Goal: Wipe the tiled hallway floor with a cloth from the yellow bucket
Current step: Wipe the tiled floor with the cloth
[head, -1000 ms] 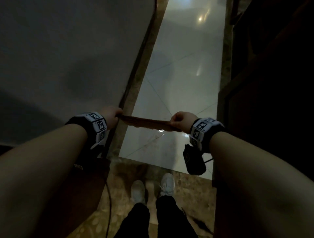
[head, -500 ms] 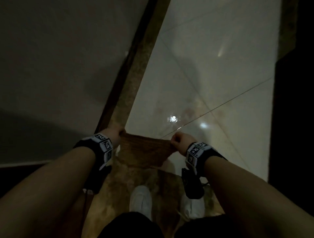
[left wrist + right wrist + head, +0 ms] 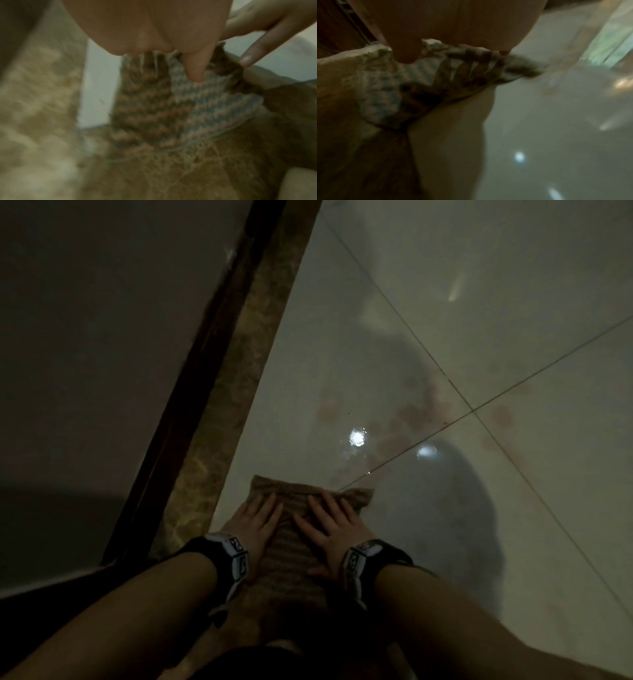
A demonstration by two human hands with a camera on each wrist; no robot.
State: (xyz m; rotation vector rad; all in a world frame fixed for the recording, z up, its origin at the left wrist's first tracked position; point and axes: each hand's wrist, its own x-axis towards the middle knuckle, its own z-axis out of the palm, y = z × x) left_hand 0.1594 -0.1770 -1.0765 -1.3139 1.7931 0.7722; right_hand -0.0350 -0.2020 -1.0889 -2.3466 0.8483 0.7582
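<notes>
head view looks down in dim light at my two hands laid flat, side by side, on the cloth [image 3: 291, 539], which lies spread on the floor [image 3: 445, 337] right in front of me. my left hand [image 3: 255, 523] presses the cloth's left half with fingers straight and slightly spread; my right hand [image 3: 337, 527] presses the right half the same way, thumb angled inward. neither hand curls round anything. a black wristband with white marker squares sits on each wrist [image 3: 229, 559].

no bucket or other container is in view, so i can say nothing of one.

the cloth is a brownish, ribbed towel, roughly rectangular, its far edge a little rumpled at the right corner. left wrist view shows the weave close up [image 3: 171, 108]: raised zigzag ridges in brown and pale grey-blue, with my thumb [image 3: 195, 70] lying on it and my right hand [image 3: 267, 20] beside it. right wrist view is blurred, but the cloth [image 3: 419, 81] shows bunched and ridged under my right hand [image 3: 453, 20].

the floor is big, pale, glossy tiles with thin dark joints crossing at an angle; it mirrors two bright spots of light [image 3: 357, 437]. faint reddish blotches [image 3: 421, 412] mark the tile beyond the cloth. a brown, marbled stone strip [image 3: 233, 392] borders the tiles on the left, then a dark skirting [image 3: 191, 364] at the foot of a plain grey wall [image 3: 85, 337].
</notes>
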